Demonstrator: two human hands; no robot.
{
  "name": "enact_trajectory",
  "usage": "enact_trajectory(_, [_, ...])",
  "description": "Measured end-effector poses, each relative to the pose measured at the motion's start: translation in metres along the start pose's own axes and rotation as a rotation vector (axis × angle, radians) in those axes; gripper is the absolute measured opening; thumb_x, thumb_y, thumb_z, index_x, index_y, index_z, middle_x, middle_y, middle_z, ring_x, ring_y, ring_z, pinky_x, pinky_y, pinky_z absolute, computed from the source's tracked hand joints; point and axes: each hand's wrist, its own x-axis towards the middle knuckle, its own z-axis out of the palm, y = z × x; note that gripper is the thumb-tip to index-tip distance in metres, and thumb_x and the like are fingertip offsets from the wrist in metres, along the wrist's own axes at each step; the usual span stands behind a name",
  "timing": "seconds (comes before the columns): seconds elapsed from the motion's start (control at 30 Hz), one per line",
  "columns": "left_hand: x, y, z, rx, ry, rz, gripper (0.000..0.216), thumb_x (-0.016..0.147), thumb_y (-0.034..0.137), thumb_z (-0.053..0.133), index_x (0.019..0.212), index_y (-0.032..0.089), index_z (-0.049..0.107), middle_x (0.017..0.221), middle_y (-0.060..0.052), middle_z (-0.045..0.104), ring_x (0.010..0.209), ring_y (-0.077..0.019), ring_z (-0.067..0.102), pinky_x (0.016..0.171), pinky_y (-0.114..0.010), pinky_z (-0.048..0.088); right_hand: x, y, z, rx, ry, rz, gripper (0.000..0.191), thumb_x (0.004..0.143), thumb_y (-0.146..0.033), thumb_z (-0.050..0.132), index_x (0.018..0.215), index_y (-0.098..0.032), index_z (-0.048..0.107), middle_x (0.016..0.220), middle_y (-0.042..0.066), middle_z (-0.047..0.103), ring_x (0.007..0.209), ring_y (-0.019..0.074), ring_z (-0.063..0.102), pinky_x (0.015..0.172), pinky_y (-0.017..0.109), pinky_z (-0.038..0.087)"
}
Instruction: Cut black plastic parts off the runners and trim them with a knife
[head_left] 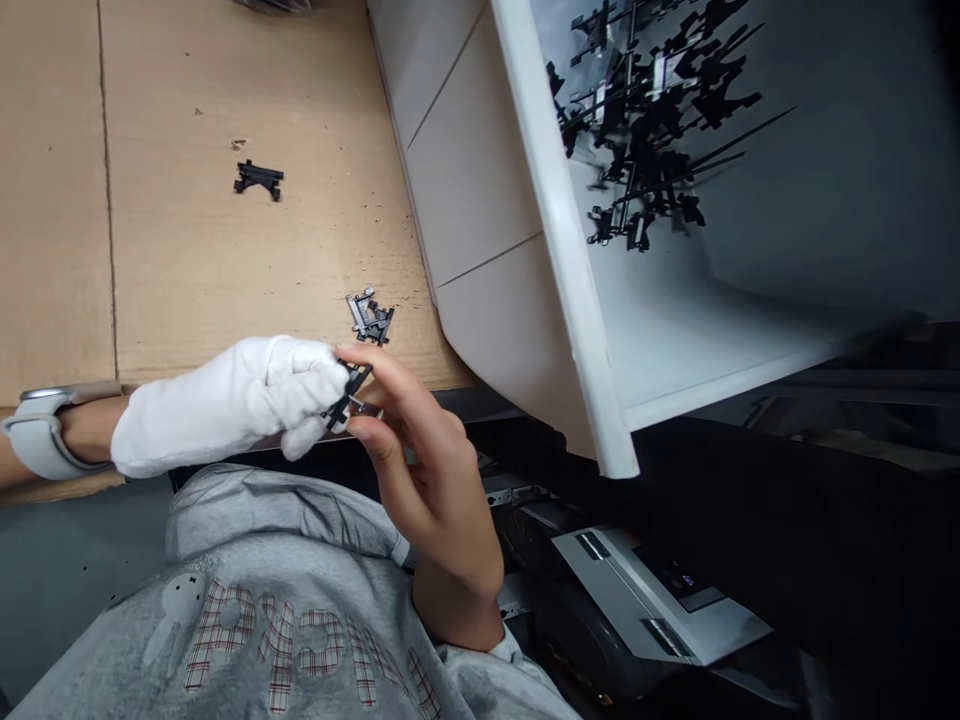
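Head view, looking down past a grey hoodie with plaid lettering. Left hand in a white cotton glove, a white watch strap at the wrist, fingers curled and closed against one end of a small black plastic part. Right hand bare and nearly shut, thumb and forefinger pinching the same part from the other side, a bit of metal glinting on it. Just above both hands, on a cardboard sheet, a small heap of black and silver parts; farther up the sheet, a lone black plastic piece. To the right, beside the cardboard, a white plastic bin holding a mass of black moulded parts on runners. Below the bin, a silver-and-black device, too dark to identify.
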Motion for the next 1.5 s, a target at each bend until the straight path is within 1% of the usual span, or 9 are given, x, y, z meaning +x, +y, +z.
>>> enact_trajectory(0.1, [0.001,0.003,0.001,0.014,0.013,-0.007,0.051,0.106,0.048,0.048,0.064,0.019,0.055,0.059,0.002,0.060,0.058,-0.0089,0.053,0.063,-0.020,0.050,-0.002,0.002,-0.001,0.009,-0.002,-0.010,0.038,0.111,-0.025,0.067,0.149,-0.021,0.069,0.109,0.006,0.085,0.082,0.0193,0.079,0.079,0.032,0.067])
enact_trajectory(0.23, [0.002,0.005,0.004,-0.018,0.088,-0.033,0.046,0.100,0.048,0.054,0.063,0.020,0.054,0.056,0.002,0.059,0.055,-0.0095,0.052,0.061,-0.020,0.050,-0.004,0.004,0.000,0.018,0.005,-0.042,0.043,0.111,-0.022,0.066,0.153,-0.029,0.065,0.118,0.005,0.085,0.094,0.0221,0.084,0.085,0.035,0.070])
enact_trajectory(0.33, [0.002,0.004,0.006,-0.049,0.112,-0.046,0.042,0.098,0.045,0.056,0.064,0.021,0.054,0.055,0.003,0.058,0.053,-0.0090,0.051,0.058,-0.019,0.049,-0.004,0.005,0.001,0.049,0.004,-0.050,0.049,0.108,-0.017,0.069,0.154,-0.032,0.064,0.118,0.004,0.085,0.094,0.0228,0.084,0.083,0.034,0.069])
enact_trajectory(0.5, [0.002,-0.001,0.004,-0.051,0.084,-0.049,0.048,0.102,0.048,0.056,0.063,0.020,0.052,0.055,0.002,0.056,0.051,-0.0090,0.050,0.053,-0.019,0.046,-0.001,0.006,0.003,0.045,0.010,-0.043,0.042,0.109,-0.016,0.068,0.149,-0.028,0.066,0.124,0.005,0.085,0.099,0.0227,0.084,0.088,0.035,0.069])
enact_trajectory(0.7, [0.001,-0.004,0.002,-0.013,0.056,-0.060,0.058,0.108,0.057,0.052,0.063,0.019,0.053,0.057,0.001,0.057,0.054,-0.0102,0.051,0.058,-0.022,0.048,0.000,0.006,0.005,0.082,0.023,-0.061,0.035,0.113,-0.021,0.063,0.147,-0.029,0.067,0.129,0.006,0.083,0.107,0.0211,0.083,0.094,0.033,0.068])
enact_trajectory(0.9, [-0.001,-0.008,0.002,-0.049,0.062,-0.046,0.056,0.110,0.055,0.048,0.067,0.018,0.054,0.058,0.003,0.058,0.055,-0.0085,0.051,0.060,-0.019,0.048,-0.003,0.007,0.005,0.057,0.009,-0.042,0.040,0.114,-0.028,0.063,0.153,-0.032,0.062,0.105,0.001,0.079,0.078,0.0173,0.076,0.076,0.031,0.066])
enact_trajectory(1.13, [0.000,-0.010,0.001,-0.076,0.051,-0.092,0.056,0.109,0.060,0.051,0.071,0.020,0.054,0.060,0.001,0.058,0.056,-0.0107,0.050,0.057,-0.022,0.047,-0.002,0.006,0.003,0.098,0.024,-0.038,0.044,0.108,-0.022,0.071,0.152,-0.030,0.065,0.109,0.002,0.080,0.084,0.0198,0.079,0.079,0.034,0.068])
enact_trajectory(1.33, [0.003,0.000,0.003,0.004,0.061,-0.120,0.054,0.106,0.061,0.046,0.070,0.021,0.050,0.056,0.003,0.055,0.054,-0.0094,0.048,0.056,-0.021,0.046,-0.003,0.005,0.002,0.075,0.010,-0.030,0.039,0.115,-0.029,0.063,0.154,-0.032,0.064,0.114,0.004,0.082,0.089,0.0196,0.081,0.084,0.034,0.071])
enact_trajectory(1.5, [0.005,0.000,0.002,0.011,0.079,-0.119,0.052,0.103,0.062,0.046,0.070,0.021,0.050,0.055,0.003,0.056,0.051,-0.0091,0.050,0.054,-0.020,0.046,-0.003,0.005,0.003,0.073,0.017,-0.041,0.045,0.112,-0.023,0.067,0.156,-0.032,0.062,0.123,0.004,0.083,0.091,0.0193,0.081,0.085,0.034,0.071])
